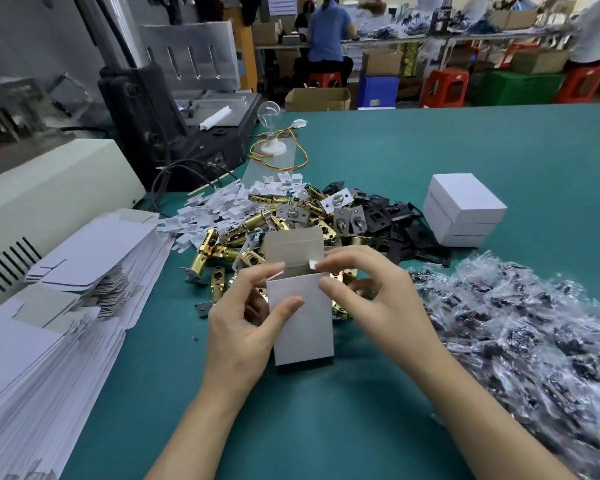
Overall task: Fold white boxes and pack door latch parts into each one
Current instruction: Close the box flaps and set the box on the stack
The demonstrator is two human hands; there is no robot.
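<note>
Both hands (pixel 243 327) (pixel 378 292) pinch the upright white box (pixel 302 320).

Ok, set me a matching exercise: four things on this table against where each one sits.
Things:
1. flat box blanks
2. closed white boxes
3. clear bagged parts
4. open white box

Places:
A. far right, stacked
B. centre, held by left hand and right hand
C. left side, piled flat
D. near right, heaped

Pairs: 1-C, 2-A, 3-D, 4-B
</note>
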